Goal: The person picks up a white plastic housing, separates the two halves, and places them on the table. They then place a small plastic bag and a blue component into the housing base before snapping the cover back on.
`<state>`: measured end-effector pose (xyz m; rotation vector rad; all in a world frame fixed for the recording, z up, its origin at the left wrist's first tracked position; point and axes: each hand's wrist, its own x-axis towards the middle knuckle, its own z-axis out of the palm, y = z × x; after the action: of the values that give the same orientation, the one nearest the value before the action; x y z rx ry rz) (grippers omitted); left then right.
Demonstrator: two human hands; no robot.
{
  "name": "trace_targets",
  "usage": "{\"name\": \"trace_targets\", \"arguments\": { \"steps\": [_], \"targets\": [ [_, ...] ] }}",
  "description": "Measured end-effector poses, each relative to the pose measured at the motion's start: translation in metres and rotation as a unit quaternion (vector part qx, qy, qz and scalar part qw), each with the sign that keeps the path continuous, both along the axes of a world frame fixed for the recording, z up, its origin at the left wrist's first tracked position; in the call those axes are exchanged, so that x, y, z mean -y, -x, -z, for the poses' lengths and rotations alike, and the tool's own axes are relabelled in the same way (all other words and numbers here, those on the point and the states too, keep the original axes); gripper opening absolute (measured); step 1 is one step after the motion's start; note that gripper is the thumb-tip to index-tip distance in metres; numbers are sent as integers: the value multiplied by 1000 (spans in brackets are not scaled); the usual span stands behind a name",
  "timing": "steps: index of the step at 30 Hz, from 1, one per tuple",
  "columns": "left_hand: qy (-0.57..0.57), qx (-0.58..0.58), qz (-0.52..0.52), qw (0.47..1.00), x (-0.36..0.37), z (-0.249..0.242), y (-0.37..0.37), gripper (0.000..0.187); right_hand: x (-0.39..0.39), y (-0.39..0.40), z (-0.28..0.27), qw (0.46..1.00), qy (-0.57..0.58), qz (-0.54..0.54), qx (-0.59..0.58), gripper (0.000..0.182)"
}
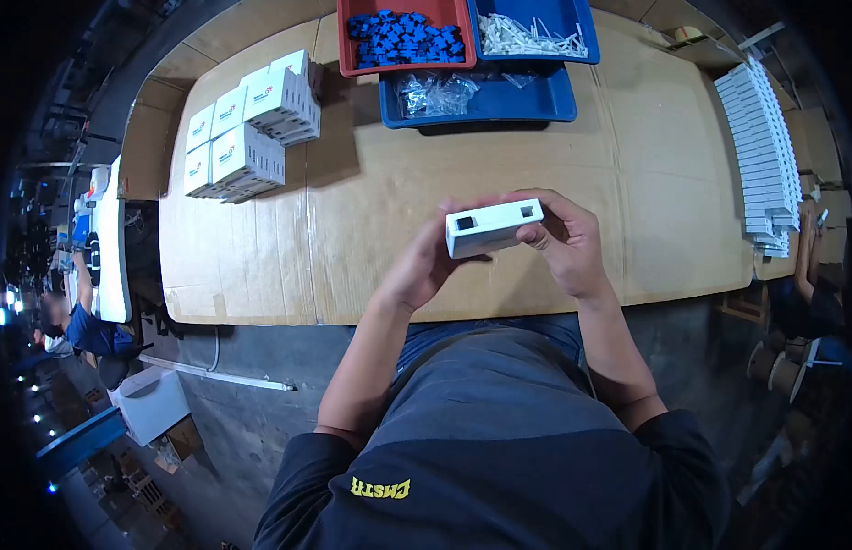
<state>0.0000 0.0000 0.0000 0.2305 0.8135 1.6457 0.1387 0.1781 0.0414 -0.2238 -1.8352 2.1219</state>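
Observation:
A white rectangular box-shaped unit is held between both hands above the front part of the cardboard-covered table. Its near narrow side shows two square openings, the left one dark inside. Around its left end, my left hand grips it, with fingers partly hidden behind. On the right end, my right hand has its thumb against the near side and its fingers over the far edge.
Stacked white boxes stand at the left. Behind are a red tray of blue parts, a blue tray of white parts and another blue tray with clear pieces. White units line the right. People work at both sides.

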Motion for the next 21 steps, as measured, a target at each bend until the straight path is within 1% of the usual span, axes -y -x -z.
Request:
{"name": "trace_targets", "arguments": {
  "steps": [2, 5, 6, 9, 10, 13, 14, 15, 17, 18, 21],
  "targets": [
    [-16, 54, 86, 995, 5, 14, -2, 61, 1, 3, -2, 1000, 16, 1, 16, 34],
    [-48, 163, 37, 985, 2, 15, -18, 55, 4, 8, 1, 996, 3, 93, 15, 33],
    [-27, 155, 7, 987, -2, 8, -22, 55, 4, 11, 9, 991, 26, 124, 44, 35],
    [-52, 146, 22, 988, -11, -4, -19, 50, 6, 11, 15, 986, -8, 165, 12, 36],
    [-32, 157, 13, 987, -13, -1, -18, 45, 10, 9, 13, 985, 0, 170, 5, 33],
    [25, 94, -136, 986, -32, -17, -29, 43, 12, -2, 22, 970, -11, 241, -7, 29],
    [24, 47, -182, 982, -39, -4, -29, 46, 13, -6, 24, 972, 2, 237, 6, 31],
    [27, -25, -206, 978, -46, 0, -32, 47, 15, -10, 26, 972, 15, 232, 19, 33],
    [33, -166, -253, 952, -58, 5, -40, 47, 16, -17, 29, 973, 41, 223, 44, 39],
    [74, -227, -255, 937, -62, 6, -45, 51, 18, -18, 29, 976, 43, 206, 51, 56],
    [12, -331, -229, 915, -64, 9, -63, 51, 19, -18, 19, 973, -30, 220, 68, 72]
  ]
}}
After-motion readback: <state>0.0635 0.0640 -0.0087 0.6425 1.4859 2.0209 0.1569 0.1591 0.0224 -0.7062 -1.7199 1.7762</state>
